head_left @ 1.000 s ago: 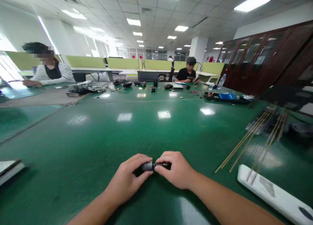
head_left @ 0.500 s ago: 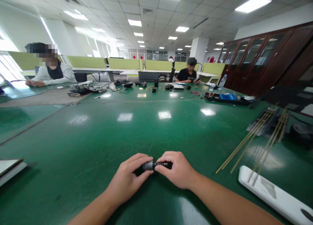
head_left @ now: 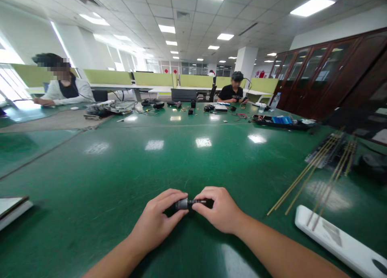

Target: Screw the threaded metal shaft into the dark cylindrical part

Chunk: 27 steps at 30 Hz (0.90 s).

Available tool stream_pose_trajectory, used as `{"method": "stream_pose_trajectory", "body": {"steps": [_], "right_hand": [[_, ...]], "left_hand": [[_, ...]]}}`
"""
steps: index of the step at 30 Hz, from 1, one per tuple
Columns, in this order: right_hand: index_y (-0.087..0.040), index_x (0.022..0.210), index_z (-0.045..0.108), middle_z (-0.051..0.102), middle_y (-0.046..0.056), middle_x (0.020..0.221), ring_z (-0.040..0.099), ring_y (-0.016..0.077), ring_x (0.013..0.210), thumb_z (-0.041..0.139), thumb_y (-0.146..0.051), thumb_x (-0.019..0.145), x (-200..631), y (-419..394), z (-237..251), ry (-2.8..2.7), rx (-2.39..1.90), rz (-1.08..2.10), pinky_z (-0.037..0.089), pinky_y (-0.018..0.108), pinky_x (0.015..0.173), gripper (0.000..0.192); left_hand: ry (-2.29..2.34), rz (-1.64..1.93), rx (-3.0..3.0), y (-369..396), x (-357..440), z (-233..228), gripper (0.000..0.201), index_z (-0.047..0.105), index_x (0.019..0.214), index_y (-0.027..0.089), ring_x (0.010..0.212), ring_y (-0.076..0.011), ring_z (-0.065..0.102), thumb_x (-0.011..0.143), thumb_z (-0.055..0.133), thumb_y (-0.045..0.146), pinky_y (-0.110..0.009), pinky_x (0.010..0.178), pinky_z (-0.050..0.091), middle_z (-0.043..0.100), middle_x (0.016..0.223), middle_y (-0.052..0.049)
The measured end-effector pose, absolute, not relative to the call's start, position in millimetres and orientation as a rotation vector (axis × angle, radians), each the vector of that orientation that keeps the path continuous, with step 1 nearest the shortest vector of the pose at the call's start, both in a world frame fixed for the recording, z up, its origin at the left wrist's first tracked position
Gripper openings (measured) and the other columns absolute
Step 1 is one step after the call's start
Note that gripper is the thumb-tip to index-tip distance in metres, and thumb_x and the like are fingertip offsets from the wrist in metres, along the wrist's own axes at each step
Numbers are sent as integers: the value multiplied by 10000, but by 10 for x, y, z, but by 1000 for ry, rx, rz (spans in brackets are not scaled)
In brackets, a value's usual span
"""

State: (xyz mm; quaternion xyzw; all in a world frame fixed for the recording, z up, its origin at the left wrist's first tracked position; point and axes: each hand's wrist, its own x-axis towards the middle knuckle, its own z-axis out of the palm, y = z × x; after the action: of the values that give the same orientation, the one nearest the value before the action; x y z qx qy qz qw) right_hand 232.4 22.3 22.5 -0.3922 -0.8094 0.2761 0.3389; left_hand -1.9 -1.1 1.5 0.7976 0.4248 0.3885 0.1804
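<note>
A small dark cylindrical part point(head_left: 183, 204) with a grey collar lies between my two hands, just above the green table point(head_left: 187, 157). My left hand point(head_left: 159, 223) pinches its left end with thumb and fingers. My right hand point(head_left: 219, 209) grips its thinner, threaded-looking right end. Most of the part is hidden by my fingers.
Several thin brass rods point(head_left: 305, 175) lie to the right, some resting on a white flat device point(head_left: 335, 239). A notebook point(head_left: 10, 209) sits at the left edge. Two other people sit at the far side, with cables, tools and a black tray point(head_left: 281, 123) around them.
My hands have barely moved; the fingers shifted slightly on the part. The view drifted a little.
</note>
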Motion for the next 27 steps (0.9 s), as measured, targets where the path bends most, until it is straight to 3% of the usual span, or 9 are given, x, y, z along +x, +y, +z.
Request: {"method": "stream_pose_trajectory", "body": {"steps": [27], "right_hand": [[-224, 901, 771, 715, 12, 814, 639, 157, 751, 715, -256, 859, 2340, 222, 252, -2083, -1055, 686, 451, 277, 715, 77]], "left_hand": [[1235, 1112, 2261, 10, -44, 32, 301, 644, 1211, 314, 1075, -189, 622, 915, 682, 273, -318, 959, 522, 639, 1172, -31]]}}
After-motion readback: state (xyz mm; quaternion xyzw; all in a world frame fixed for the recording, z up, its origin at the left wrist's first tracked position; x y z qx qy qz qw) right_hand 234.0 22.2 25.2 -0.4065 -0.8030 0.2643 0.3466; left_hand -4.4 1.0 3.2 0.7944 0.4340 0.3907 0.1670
